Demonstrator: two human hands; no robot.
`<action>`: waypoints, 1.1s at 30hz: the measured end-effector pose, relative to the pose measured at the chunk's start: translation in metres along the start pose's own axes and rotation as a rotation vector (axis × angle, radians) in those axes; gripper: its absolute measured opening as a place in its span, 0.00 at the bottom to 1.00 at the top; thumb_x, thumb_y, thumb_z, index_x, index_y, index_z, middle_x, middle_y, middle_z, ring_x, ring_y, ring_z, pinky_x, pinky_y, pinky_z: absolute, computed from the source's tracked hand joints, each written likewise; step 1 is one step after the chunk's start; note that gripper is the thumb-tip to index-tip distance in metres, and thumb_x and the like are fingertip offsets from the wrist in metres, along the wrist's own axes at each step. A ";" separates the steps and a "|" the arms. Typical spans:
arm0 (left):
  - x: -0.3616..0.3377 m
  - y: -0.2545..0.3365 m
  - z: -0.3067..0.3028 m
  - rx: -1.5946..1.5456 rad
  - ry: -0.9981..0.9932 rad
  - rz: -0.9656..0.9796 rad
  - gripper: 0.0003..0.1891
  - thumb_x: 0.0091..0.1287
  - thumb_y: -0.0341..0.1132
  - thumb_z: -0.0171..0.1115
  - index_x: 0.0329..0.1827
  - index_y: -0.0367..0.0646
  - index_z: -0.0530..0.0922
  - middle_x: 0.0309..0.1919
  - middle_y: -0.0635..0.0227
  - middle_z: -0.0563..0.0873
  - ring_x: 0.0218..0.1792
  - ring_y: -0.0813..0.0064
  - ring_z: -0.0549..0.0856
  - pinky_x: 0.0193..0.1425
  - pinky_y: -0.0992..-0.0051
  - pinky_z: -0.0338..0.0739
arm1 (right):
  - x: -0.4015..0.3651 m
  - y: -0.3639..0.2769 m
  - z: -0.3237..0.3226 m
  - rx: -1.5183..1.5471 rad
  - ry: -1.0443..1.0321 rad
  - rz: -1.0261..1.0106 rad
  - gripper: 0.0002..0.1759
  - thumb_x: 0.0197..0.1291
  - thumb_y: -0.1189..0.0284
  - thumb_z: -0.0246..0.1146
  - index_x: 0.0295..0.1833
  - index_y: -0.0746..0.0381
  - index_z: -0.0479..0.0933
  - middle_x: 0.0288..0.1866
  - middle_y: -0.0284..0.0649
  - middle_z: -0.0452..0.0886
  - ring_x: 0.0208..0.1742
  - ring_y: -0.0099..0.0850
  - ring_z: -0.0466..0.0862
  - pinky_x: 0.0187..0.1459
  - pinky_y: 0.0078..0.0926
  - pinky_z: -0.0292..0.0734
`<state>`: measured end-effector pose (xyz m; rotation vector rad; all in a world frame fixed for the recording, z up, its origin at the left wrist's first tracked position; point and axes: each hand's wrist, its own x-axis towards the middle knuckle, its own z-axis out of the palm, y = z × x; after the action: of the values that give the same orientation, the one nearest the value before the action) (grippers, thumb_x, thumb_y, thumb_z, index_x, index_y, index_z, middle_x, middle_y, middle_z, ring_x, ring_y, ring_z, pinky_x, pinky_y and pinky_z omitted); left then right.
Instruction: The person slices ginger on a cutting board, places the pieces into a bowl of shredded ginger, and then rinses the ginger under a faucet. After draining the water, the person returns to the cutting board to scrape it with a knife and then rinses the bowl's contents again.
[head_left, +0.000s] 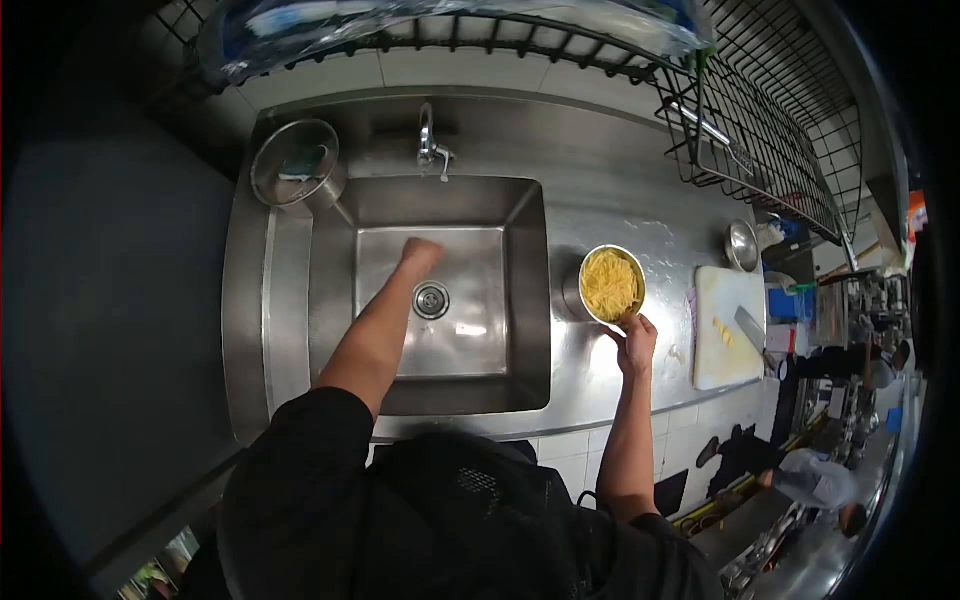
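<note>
My left hand [423,253] is over the steel sink [455,345], above and left of the drain [431,300]. Its fingers look curled in, and nothing can be made out in them. On the counter right of the sink stands a round metal pot [572,295] filled with yellow shredded food [609,285]. My right hand [634,340] grips the near rim of this pot, thumb and fingers at its edge. The faucet [427,150] rises behind the sink, beyond my left hand.
A clear round container [297,165] with a green item stands at the back left. Right of the pot lie a white cutting board [728,350] and a knife [750,328], with a metal bowl [741,245] behind. A wire rack [770,130] hangs above. Other people [815,480] are at far right.
</note>
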<state>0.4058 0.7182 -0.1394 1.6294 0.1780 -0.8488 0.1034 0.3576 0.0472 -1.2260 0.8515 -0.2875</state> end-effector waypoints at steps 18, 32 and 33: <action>-0.150 0.103 -0.001 -0.169 0.002 0.095 0.34 0.71 0.59 0.63 0.72 0.48 0.68 0.64 0.57 0.80 0.61 0.52 0.82 0.62 0.39 0.74 | -0.008 0.026 0.214 -0.131 -0.164 -0.040 0.10 0.63 0.78 0.61 0.28 0.70 0.76 0.27 0.43 0.81 0.23 0.29 0.82 0.28 0.34 0.89; -0.152 0.056 -0.038 -0.640 0.056 0.184 0.41 0.70 0.74 0.47 0.76 0.55 0.64 0.70 0.65 0.75 0.70 0.58 0.76 0.67 0.39 0.69 | -0.011 0.026 0.350 -1.016 -0.437 -1.042 0.25 0.65 0.62 0.62 0.61 0.67 0.71 0.56 0.57 0.75 0.59 0.52 0.75 0.58 0.48 0.71; -0.153 0.058 -0.036 -0.624 0.080 0.195 0.41 0.70 0.75 0.46 0.76 0.57 0.63 0.71 0.66 0.74 0.70 0.58 0.76 0.66 0.36 0.68 | -0.016 0.027 0.362 -1.129 -0.433 -1.049 0.28 0.67 0.59 0.61 0.64 0.67 0.71 0.59 0.56 0.76 0.62 0.52 0.75 0.61 0.49 0.69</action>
<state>0.3430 0.7867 -0.0006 1.0713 0.3017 -0.5069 0.3410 0.6321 0.0603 -2.6330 -0.1842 -0.3517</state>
